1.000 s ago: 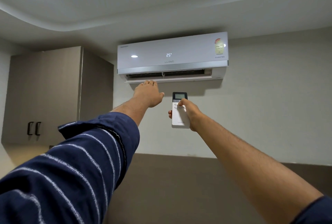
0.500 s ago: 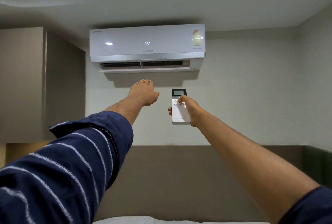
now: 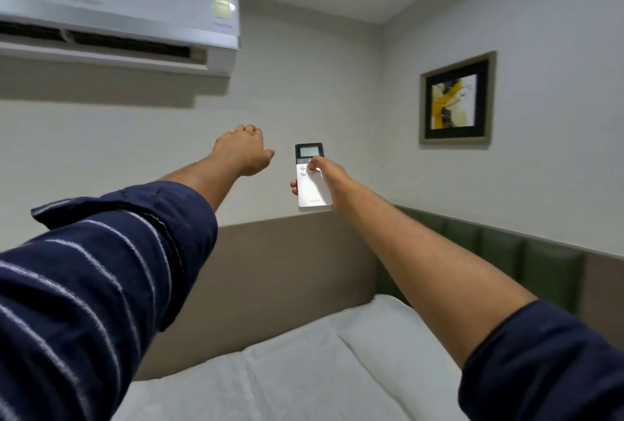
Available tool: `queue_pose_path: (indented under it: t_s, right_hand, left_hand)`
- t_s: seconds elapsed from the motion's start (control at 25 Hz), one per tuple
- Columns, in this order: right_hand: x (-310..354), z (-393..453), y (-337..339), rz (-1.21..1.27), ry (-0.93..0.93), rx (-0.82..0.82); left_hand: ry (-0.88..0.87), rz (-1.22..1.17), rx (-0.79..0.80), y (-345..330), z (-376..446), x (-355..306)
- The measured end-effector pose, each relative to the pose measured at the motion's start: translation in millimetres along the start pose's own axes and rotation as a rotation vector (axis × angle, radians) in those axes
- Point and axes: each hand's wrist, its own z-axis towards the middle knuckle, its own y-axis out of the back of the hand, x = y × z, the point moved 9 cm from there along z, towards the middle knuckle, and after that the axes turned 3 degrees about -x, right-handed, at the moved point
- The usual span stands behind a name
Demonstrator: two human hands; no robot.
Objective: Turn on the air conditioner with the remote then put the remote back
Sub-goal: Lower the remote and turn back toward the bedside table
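A white wall-mounted air conditioner (image 3: pixel 135 8) hangs at the upper left, its front flap open over dark vents. My right hand (image 3: pixel 329 180) holds a white remote (image 3: pixel 312 191) upright at arm's length, thumb resting on the buttons below its small dark screen. My left hand (image 3: pixel 241 152) is stretched out beside it, empty, palm down with fingers curled forward. Both hands are below and to the right of the unit.
A framed picture (image 3: pixel 456 99) hangs on the right wall. A bed with white pillows (image 3: pixel 388 336) lies below, backed by a beige headboard panel (image 3: pixel 287 268) and green padded panels (image 3: pixel 499 251).
The view has swung right and down: the air conditioner slid to the upper left, the cabinet left the frame, and the bed and picture came into view. The hands keep their pose.
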Motion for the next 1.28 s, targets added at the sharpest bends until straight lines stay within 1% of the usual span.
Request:
queue_pose_path:
  t_s: [0.12, 0.2, 0.24, 0.28, 0.32, 0.36, 0.44, 0.64, 0.84, 1.08, 1.2, 1.28]
  right_hand:
    - [-8.1, -13.1, 77.0, -0.007, -0.018, -0.136]
    - [-14.9, -28.1, 136.9, -0.015, -0.030, -0.257]
    - [-17.9, -32.1, 146.1, -0.011, -0.046, -0.263]
    - [-20.1, -49.1, 187.5, -0.016, -0.042, -0.332]
    - [-25.3, -58.4, 213.2, -0.016, -0.038, -0.379]
    - [-31.2, -63.4, 226.4, -0.009, -0.055, -0.394]
    - [-41.0, -86.7, 274.3, -0.003, -0.075, -0.479]
    - [-70.0, -141.7, 384.2, 0.038, -0.109, -0.673]
    - [-104.0, -172.5, 478.3, 0.056, -0.151, -0.771]
    - [-179.1, -207.7, 598.5, -0.002, -0.279, -0.934]
    - [-233.5, -226.7, 650.8, 0.045, -0.328, -0.987]
    - [-281.9, -240.6, 683.3, 0.053, -0.415, -1.021]
  left_hand:
    - [-0.099, -0.104, -0.016, -9.2, 7.1, -68.8]
    - [-0.178, -0.151, -0.010, -18.0, 9.0, -124.7]
    - [-0.208, -0.158, -0.008, -22.6, 7.4, -136.2]
    - [-0.281, -0.204, 0.019, -28.2, 4.1, -184.8]
    - [-0.317, -0.235, 0.032, -35.2, 3.6, -212.5]
    - [-0.332, -0.253, 0.034, -40.8, 0.0, -226.2]
    - [-0.380, -0.322, 0.055, -47.0, -8.0, -283.2]
    - [-0.560, -0.411, 0.129, -68.5, -41.8, -421.1]
    - [-0.636, -0.477, 0.198, -95.4, -66.4, -531.8]
    - [-0.743, -0.522, 0.348, -168.9, -120.1, -669.1]
    - [-0.806, -0.534, 0.417, -219.4, -156.3, -726.5]
    - [-0.852, -0.544, 0.481, -256.8, -184.4, -763.3]
